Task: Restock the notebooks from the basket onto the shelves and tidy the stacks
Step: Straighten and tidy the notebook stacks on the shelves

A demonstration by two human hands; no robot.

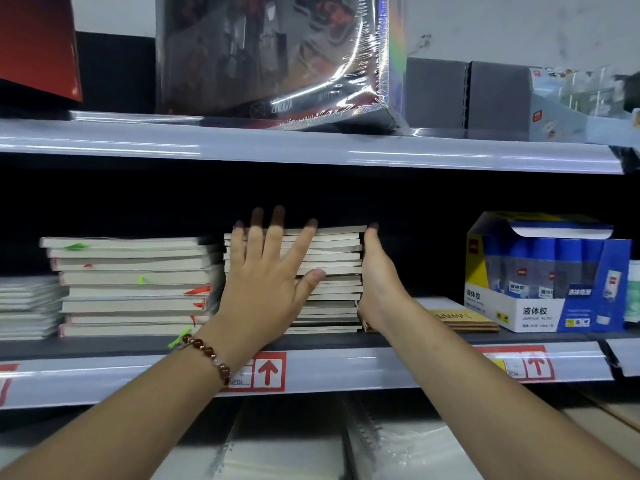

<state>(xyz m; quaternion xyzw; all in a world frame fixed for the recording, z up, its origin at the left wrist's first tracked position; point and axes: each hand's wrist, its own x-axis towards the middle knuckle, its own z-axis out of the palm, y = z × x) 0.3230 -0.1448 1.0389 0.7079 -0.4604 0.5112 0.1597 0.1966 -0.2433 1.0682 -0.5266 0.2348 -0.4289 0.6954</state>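
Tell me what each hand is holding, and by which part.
Nothing is gripped. The left hand presses flat on the notebook stack's front; the right hand presses its right side.

grey shelving [311, 150], white wall [519, 26] (dim recess)

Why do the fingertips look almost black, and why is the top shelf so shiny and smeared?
Head view: the left hand and right hand reach into the upper shelf's shadow, so their fingertips go dark. The shrink-wrapped notebook pack throws back white glare. The glossy shelf edge shows streaked reflections. The left notebook stack looks motion-blurred, and the wide lens bends the shelf lines.
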